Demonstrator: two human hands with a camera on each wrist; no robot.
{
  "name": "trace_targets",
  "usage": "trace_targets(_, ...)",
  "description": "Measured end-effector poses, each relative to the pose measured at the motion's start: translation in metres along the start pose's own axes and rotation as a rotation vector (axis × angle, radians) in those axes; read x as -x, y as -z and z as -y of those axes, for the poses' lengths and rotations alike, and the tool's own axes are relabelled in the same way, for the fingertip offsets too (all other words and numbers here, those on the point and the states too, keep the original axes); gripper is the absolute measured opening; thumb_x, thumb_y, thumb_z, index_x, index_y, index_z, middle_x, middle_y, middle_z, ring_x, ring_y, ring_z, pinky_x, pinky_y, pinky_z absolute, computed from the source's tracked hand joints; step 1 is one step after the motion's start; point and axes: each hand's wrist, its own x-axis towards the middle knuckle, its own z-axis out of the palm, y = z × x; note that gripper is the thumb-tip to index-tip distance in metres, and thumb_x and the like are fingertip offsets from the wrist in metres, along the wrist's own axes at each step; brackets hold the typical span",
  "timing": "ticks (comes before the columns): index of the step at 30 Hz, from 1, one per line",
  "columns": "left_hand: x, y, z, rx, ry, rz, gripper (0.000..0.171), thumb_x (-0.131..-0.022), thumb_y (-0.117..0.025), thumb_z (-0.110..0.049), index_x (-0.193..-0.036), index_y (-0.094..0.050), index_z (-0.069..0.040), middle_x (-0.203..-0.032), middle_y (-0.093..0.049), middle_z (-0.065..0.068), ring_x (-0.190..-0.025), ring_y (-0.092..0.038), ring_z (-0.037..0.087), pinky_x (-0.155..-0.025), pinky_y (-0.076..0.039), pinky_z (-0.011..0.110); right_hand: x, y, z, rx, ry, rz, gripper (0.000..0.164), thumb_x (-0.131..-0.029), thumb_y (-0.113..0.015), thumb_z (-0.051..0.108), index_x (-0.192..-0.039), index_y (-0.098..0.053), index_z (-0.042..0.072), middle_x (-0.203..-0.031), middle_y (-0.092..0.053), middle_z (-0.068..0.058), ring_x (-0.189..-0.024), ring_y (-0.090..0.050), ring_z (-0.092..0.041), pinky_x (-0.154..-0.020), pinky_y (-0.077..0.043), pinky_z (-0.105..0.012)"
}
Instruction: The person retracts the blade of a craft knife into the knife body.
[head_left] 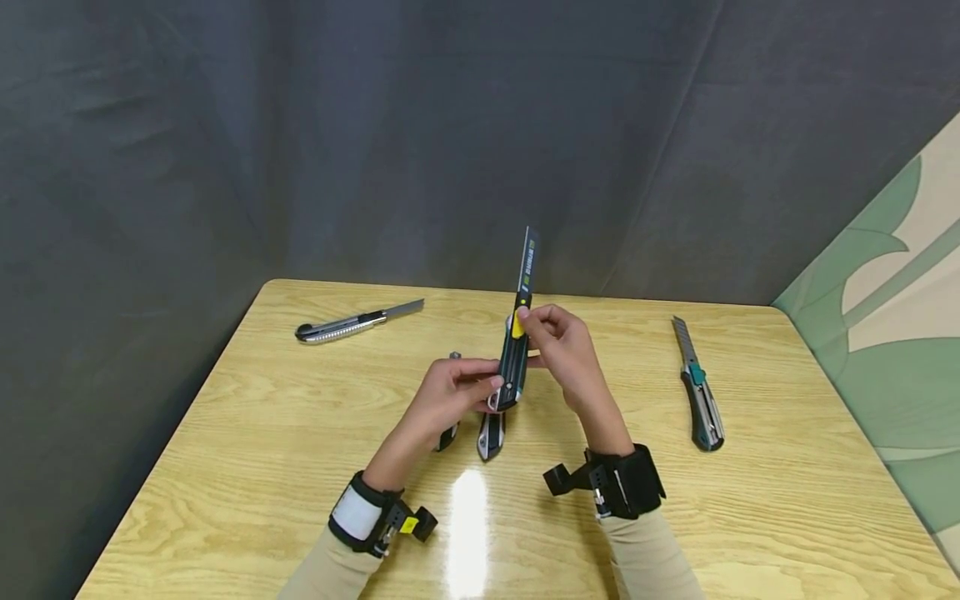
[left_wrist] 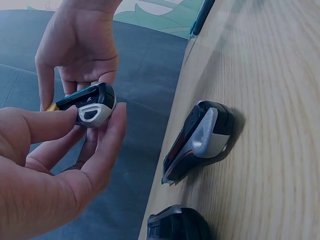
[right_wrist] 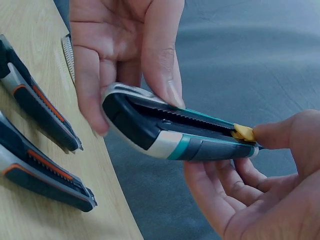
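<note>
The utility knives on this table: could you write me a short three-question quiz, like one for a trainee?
1. Which part of the held knife does the thumb of the right hand touch?
A) its rear end
B) its yellow slider
C) its teal band

2. True or false: the knife at the table's right side has its blade extended.

3. Besides the held one, how many knives lie on the table?

Key: 1. B. 2. True. 3. Four: one at each side, two in the middle.
</note>
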Motion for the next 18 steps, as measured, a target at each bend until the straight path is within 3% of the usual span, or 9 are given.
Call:
trace_targets(11, -0.001, 0.0, -0.001, 0.012, 0.029, 0.005, 0.032, -0.09, -0.063, -0.011, -0.122, -0.063, -0.006, -0.121, -0.064, 0.019, -0.089, -0.067, 0.027, -0.078, -0.06, 0.046, -0.001, -0.001, -0.003, -0.033, 0.045, 0.052, 0.033, -0.091, -0.06, 0.036, -0.098, -0.059, 0.004, -0.09, -0.064, -0.008, -0.081, -0.06, -0.022, -0.064, -0.063, -0.036)
trace_targets(18, 0.01, -0.003, -0.023, -0.006, 0.042, 0.015, 0.033, -0.091, -0.06, -0.006, -0.123, -0.06, 0.0, -0.121, -0.063, 0.022, -0.091, -0.066, 0.029, -0.081, -0.059, 0.049, -0.002, -0.001, -0.004, -0.081, 0.014, 0.088, 0.03, -0.092, -0.06, 0.032, -0.097, -0.056, 0.003, -0.086, -0.059, -0.004, -0.08, -0.057, -0.02, -0.065, -0.061, -0.035)
